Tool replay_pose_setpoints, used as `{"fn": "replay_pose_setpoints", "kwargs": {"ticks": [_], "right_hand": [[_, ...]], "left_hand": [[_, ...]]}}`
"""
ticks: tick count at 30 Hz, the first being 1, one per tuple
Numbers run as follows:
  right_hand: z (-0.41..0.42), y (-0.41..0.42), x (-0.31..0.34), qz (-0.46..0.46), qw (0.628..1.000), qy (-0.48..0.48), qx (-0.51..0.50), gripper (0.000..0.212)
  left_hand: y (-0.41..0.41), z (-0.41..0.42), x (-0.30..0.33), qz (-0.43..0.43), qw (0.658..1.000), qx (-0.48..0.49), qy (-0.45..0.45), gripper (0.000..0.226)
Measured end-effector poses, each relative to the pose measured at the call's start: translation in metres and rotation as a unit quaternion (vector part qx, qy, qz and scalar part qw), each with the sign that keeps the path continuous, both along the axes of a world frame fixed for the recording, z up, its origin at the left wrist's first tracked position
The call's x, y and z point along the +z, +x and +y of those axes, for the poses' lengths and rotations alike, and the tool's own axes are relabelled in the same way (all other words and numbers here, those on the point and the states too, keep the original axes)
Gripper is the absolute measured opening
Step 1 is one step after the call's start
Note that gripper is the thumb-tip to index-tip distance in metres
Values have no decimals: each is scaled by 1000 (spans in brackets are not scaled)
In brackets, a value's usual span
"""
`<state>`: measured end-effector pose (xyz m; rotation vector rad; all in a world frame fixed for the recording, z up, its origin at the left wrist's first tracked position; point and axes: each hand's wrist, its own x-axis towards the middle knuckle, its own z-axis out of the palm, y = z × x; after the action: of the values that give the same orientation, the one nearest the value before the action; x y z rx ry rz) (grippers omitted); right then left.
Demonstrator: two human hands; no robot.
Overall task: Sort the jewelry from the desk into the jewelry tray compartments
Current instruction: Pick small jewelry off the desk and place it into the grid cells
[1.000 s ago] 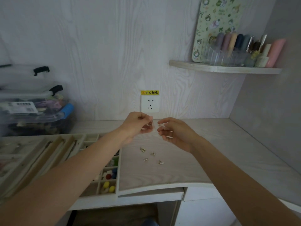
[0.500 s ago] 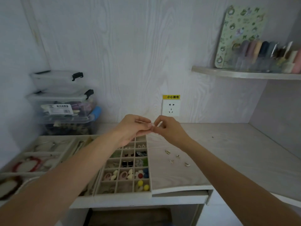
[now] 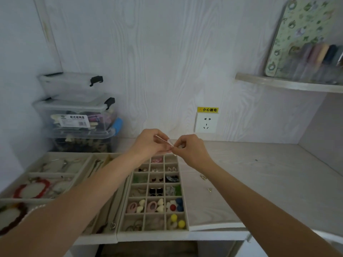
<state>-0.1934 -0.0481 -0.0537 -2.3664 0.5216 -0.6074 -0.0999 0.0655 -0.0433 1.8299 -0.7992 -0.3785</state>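
My left hand (image 3: pixel 149 143) and my right hand (image 3: pixel 189 150) meet fingertip to fingertip above the far end of the small-grid jewelry tray (image 3: pixel 185 206). Between them they pinch a small clear jewelry piece (image 3: pixel 169 142); what kind it is, I cannot tell. The tray's square compartments hold earrings, felt hearts and coloured balls. Two small metal pieces, a loose earring (image 3: pixel 203 177) and a triangular charm (image 3: pixel 210 190), lie on the desk (image 3: pixel 269 182) right of the tray, partly behind my right forearm.
A wider tray (image 3: pixel 31 175) with bracelets and chains lies at the left. Stacked clear storage boxes (image 3: pixel 78 115) stand at the back left. A wall socket (image 3: pixel 206 122) is behind my hands. A shelf (image 3: pixel 289 84) with bottles hangs at upper right.
The view has swung left, bringing the trays and boxes into sight. My hands came together and now hold the small piece over the grid tray's far end.
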Motion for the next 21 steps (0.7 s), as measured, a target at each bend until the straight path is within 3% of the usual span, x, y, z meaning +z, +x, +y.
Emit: {"fn": "replay_pose_setpoints", "kwargs": {"ticks": [4, 9, 13, 17, 21], "right_hand": [[-12, 3, 4, 53, 997, -43, 42, 11], [-24, 10, 9, 98, 982, -130, 93, 14], [-35, 13, 5, 95, 990, -56, 91, 9], [-38, 16, -4, 98, 992, 9, 76, 10], [-39, 19, -9, 105, 991, 35, 73, 9]], "left_hand": [[5, -4, 1, -107, 986, -51, 117, 13], [13, -14, -1, -39, 988, -54, 138, 11], [18, -16, -4, 96, 994, -28, 54, 19], [24, -12, -8, 54, 995, -39, 69, 20], [32, -10, -12, 92, 991, -57, 74, 20]]}}
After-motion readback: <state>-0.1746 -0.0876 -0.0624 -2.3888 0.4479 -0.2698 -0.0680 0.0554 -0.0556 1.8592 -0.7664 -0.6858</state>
